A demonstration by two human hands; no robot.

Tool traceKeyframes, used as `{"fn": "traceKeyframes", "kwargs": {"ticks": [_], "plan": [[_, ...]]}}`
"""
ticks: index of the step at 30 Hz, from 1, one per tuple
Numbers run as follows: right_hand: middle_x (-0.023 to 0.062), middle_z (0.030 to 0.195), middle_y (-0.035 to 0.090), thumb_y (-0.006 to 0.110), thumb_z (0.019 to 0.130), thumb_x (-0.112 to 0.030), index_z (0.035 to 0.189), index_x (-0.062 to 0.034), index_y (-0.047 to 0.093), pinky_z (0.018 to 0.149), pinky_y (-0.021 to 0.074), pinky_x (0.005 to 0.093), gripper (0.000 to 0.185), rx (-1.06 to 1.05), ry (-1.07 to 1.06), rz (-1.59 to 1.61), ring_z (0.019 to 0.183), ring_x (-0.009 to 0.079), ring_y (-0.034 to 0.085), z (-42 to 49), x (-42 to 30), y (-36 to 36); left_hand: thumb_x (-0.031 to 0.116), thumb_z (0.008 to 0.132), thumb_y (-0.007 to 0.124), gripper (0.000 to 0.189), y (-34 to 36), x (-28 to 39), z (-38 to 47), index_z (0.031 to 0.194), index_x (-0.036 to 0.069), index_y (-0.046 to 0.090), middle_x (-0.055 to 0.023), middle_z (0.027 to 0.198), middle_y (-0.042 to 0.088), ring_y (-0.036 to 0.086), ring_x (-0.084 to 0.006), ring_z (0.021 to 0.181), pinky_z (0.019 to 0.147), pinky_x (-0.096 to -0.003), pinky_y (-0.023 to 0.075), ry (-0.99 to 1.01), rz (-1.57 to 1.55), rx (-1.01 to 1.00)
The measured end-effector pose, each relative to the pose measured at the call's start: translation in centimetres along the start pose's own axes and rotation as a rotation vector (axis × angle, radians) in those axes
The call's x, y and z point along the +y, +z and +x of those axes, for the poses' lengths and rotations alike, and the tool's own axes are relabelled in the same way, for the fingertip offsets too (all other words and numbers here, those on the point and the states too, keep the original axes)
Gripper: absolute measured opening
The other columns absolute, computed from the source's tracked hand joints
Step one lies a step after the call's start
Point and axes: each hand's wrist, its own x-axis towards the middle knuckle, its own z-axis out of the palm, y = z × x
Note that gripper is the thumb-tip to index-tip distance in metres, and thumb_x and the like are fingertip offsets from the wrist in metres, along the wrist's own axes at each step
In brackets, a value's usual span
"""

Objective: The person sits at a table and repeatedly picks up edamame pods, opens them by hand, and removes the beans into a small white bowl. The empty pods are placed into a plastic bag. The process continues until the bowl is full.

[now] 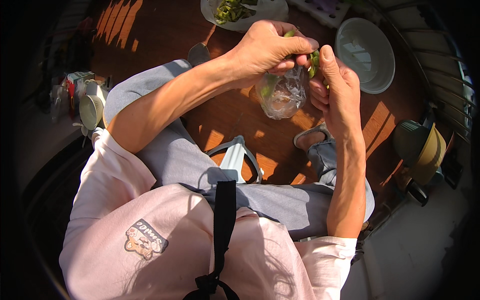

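Observation:
My left hand (262,50) pinches a green bean pod (289,34) between thumb and fingers, with part of the pod hidden by the fingers. Close by on the right, my right hand (335,80) grips more green pod (314,63) near its thumb tip. The two hands nearly meet at the fingertips. Below them is a clear plastic bag (283,97) with something green inside; its top lies behind my left hand. A white plastic bag (243,23) full of green pods lies open on the floor beyond.
A pale round basin (365,56) stands on the wooden floor (240,116) at the upper right, near metal railings (431,58). Stacked bowls (427,153) are at far right, cups (91,112) at far left. A light blue plastic object (234,159) lies between my legs.

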Motion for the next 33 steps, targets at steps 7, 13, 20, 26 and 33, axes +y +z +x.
{"fn": "traceKeyframes", "kwargs": {"ticks": [7, 13, 20, 26, 33], "plan": [[-0.0059, 0.059, 0.044, 0.057, 0.105, -0.043, 0.096, -0.0028, 0.064, 0.041, 0.0212, 0.0194, 0.042, -0.131, -0.020, 0.083, 0.047, 0.0016, 0.031, 0.7, 0.1, -0.5, 0.022, 0.101, 0.066, 0.025, -0.6, 0.4, -0.1, 0.107, -0.002, 0.064, -0.0049, 0.085, 0.067, 0.046, -0.0022, 0.054, 0.048, -0.0186, 0.0332, 0.031, -0.040, -0.176], [-0.0022, 0.061, 0.048, 0.051, 0.105, -0.032, 0.097, -0.0028, 0.061, 0.042, 0.0227, 0.0194, 0.031, -0.025, 0.066, 0.110, 0.048, 0.0035, 0.032, 0.6, 0.2, 0.3, 0.021, 0.102, 0.065, 0.022, -0.2, -0.5, -0.1, 0.108, 0.000, 0.065, -0.0044, 0.085, 0.068, 0.049, -0.0025, 0.058, 0.051, -0.0185, 0.0360, 0.182, 0.054, -0.084], [0.0031, 0.074, 0.057, 0.051, 0.102, -0.020, 0.101, -0.0016, 0.059, 0.042, 0.0261, 0.0185, 0.020, 0.017, 0.033, 0.148, 0.052, 0.0033, 0.036, 0.3, 0.3, 0.9, 0.016, 0.100, 0.067, 0.019, 0.2, -1.4, 0.0, 0.103, -0.002, 0.067, -0.0022, 0.080, 0.067, 0.057, -0.0033, 0.067, 0.056, -0.0195, 0.0448, 0.331, 0.097, 0.046], [0.0023, 0.077, 0.057, 0.052, 0.100, -0.014, 0.102, -0.0011, 0.059, 0.043, 0.0274, 0.0176, 0.015, 0.061, -0.006, 0.071, 0.052, 0.0024, 0.037, 0.1, 0.5, 0.8, 0.017, 0.100, 0.068, 0.018, 0.5, -1.9, 0.0, 0.103, -0.001, 0.068, -0.0025, 0.081, 0.068, 0.058, -0.0032, 0.069, 0.057, -0.0194, 0.0452, 0.338, 0.144, 0.086], [0.0007, 0.078, 0.055, 0.048, 0.099, -0.010, 0.110, 0.0025, 0.060, 0.043, 0.0290, 0.0178, 0.020, -0.014, -0.005, 0.105, 0.055, 0.0022, 0.036, 0.0, 0.6, 0.0, 0.018, 0.101, 0.068, 0.019, 0.5, -1.9, 0.2, 0.106, 0.000, 0.065, -0.0038, 0.083, 0.068, 0.051, -0.0024, 0.060, 0.053, -0.0182, 0.0396, 0.246, -0.003, 0.060]]}}
